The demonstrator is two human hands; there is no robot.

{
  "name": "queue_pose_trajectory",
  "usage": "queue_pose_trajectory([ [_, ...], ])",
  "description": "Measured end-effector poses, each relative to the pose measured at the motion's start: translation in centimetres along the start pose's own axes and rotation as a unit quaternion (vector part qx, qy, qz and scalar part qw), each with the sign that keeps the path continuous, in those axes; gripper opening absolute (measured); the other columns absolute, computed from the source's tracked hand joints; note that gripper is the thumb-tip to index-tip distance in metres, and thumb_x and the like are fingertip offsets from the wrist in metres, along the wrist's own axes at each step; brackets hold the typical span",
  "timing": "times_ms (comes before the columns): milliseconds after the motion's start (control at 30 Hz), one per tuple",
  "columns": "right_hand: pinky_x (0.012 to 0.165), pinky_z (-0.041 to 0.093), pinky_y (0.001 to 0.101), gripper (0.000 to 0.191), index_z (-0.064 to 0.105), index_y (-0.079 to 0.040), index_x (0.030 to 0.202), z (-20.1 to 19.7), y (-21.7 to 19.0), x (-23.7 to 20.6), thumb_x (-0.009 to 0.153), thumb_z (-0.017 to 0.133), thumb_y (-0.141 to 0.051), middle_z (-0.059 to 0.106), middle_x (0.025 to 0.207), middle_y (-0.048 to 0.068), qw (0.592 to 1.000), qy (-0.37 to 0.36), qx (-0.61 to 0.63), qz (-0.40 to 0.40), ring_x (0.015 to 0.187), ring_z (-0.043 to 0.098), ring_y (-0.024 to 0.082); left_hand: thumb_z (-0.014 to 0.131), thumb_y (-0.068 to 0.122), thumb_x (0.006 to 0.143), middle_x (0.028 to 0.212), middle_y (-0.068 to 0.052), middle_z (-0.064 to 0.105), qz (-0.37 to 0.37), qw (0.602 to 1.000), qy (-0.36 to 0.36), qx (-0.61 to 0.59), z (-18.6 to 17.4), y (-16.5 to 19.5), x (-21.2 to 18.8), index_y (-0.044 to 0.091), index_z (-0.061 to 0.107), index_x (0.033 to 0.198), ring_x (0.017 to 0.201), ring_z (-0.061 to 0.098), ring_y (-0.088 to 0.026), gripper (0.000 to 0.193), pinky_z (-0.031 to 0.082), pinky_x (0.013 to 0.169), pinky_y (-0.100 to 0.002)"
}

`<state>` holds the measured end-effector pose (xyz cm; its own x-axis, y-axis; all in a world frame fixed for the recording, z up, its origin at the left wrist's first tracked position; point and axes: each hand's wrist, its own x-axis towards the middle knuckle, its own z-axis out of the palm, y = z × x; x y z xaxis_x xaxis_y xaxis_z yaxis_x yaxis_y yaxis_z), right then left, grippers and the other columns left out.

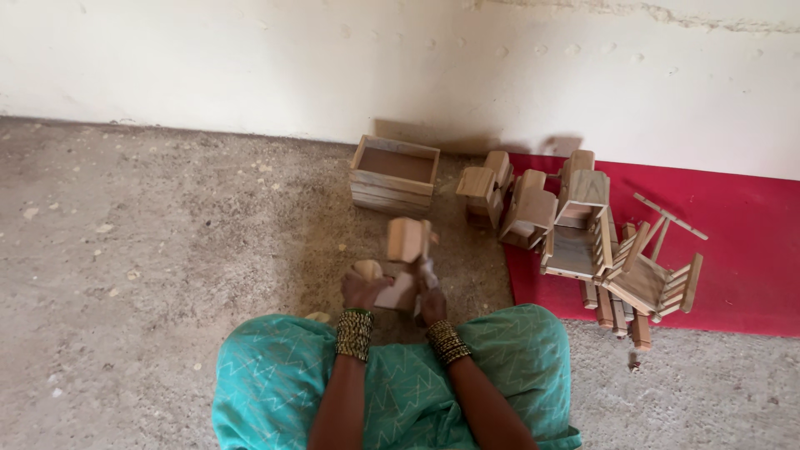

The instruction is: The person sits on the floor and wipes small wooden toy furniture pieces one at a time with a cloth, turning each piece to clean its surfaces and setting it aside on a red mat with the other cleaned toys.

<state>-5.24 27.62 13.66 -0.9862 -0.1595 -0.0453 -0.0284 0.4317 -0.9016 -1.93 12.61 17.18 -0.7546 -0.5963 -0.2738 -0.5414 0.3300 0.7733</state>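
**Both hands on a wooden toy**

Teal-clad knees (392, 383) sit nearest, on a gritty concrete floor (150, 250) below a white wall (250, 58). Right, a red mat (742, 250) carries small wooden chairs (608, 250); a wooden box (394, 175) stands near. Left hand (363, 292) and right hand (431, 302) are closed around a pale toy (406, 258) between them.

Soft, even daylight fills the room, bright on the white wall (250, 58) and without glare. The open wooden box (394, 175) and the small wooden pieces (533, 208) throw short, faint shadows back against that wall. The picture is slightly soft throughout, blurriest at both hands.
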Motion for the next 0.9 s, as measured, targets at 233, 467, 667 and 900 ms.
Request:
queue_pose_trajectory([
  [233, 0.041, 0.037, 0.0335, 0.026, 0.068, -0.014, 0.106, -2.6, 0.4, 0.3, 0.103, 0.056, -0.037, 0.063, 0.085, 0.003, 0.791, 0.210, 0.525, 0.235, 0.053, 0.049, 0.015, 0.097, 0.041, 0.048, 0.150, -0.023, 0.037, 0.209, 0.967, -0.118, 0.083, 0.1, -0.4, -0.4, 0.001, 0.024, 0.153, 0.138, 0.036, -0.044, 0.133, 0.034, 0.116, -0.053],
  [467, 0.058, 0.057, 0.0401, 0.026, 0.064, -0.004, 0.110, -1.6, 0.9, 0.9, 0.097, 0.057, -0.026, 0.069, 0.089, 0.007, 0.905, 0.183, 0.378, 0.069, 0.071, 0.068, 0.020, 0.097, 0.040, 0.049, 0.141, -0.023, 0.051, 0.185, 0.981, -0.040, 0.048, 0.6, -1.1, 0.0, -0.001, 0.036, 0.147, 0.134, 0.046, -0.041, 0.122, 0.036, 0.116, -0.049],
  [667, 0.062, 0.057, 0.0503, 0.049, 0.068, 0.008, 0.092, -1.0, 1.6, 0.2, 0.103, 0.056, -0.038, 0.069, 0.076, 0.024, 0.983, 0.101, -0.016, 0.153, 0.067, 0.071, 0.034, 0.095, 0.030, 0.046, 0.126, -0.023, 0.063, 0.147, 0.989, -0.003, -0.034, 0.7, -0.8, 0.1, -0.004, 0.052, 0.136, 0.118, 0.061, -0.040, 0.105, 0.050, 0.103, -0.046],
  [900, 0.066, 0.057, 0.0544, 0.059, 0.073, 0.007, 0.081, -1.4, 2.4, 0.2, 0.101, 0.056, -0.046, 0.067, 0.079, 0.031, 0.978, 0.087, -0.183, -0.041, 0.070, 0.068, 0.044, 0.092, 0.032, 0.043, 0.124, -0.022, 0.065, 0.115, 0.989, 0.048, -0.080, 0.8, -1.5, -0.3, -0.003, 0.052, 0.136, 0.114, 0.065, -0.039, 0.107, 0.055, 0.099, -0.047],
])
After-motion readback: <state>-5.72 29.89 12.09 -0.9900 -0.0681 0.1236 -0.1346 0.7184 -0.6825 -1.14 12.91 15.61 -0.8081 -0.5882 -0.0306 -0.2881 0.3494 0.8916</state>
